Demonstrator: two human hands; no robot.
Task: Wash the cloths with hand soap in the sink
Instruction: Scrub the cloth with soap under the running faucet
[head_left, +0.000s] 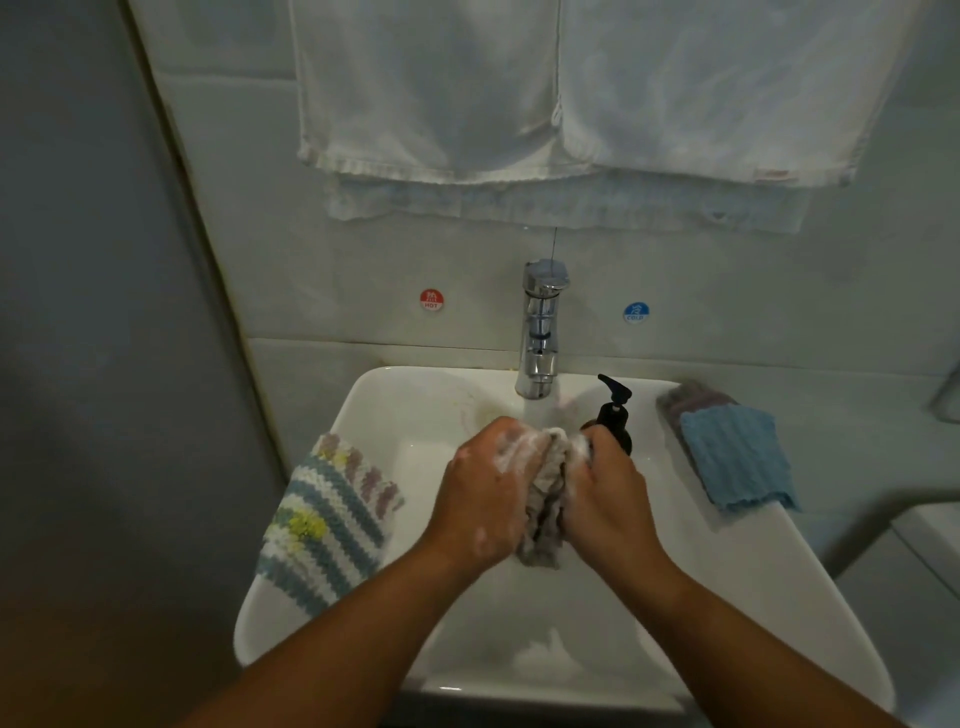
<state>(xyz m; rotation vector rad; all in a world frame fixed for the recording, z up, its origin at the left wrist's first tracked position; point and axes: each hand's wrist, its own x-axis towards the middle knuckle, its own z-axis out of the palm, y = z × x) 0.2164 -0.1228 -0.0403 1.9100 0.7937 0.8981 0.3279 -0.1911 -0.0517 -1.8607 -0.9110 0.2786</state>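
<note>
I see both hands together over the middle of the white ceramic sink (405, 410), each clamped on the same crumpled grey cloth (544, 522). My left hand (483, 499) grips its left side with foam over the knuckles, and my right hand (605, 493) grips its right side; the cloth hangs bunched between them above the basin. A patch of white foam (550, 656) lies at the sink's near end. A striped blue, white and yellow knitted cloth (327, 519) drapes over the sink's left rim. A ribbed light-blue cloth (737, 460) lies on the right rim, on top of a purplish cloth (693, 399). A dark pump soap bottle (614, 413) stands at the sink's back right, just behind my right hand, beside the chrome tap (540, 332) at the back edge.
</note>
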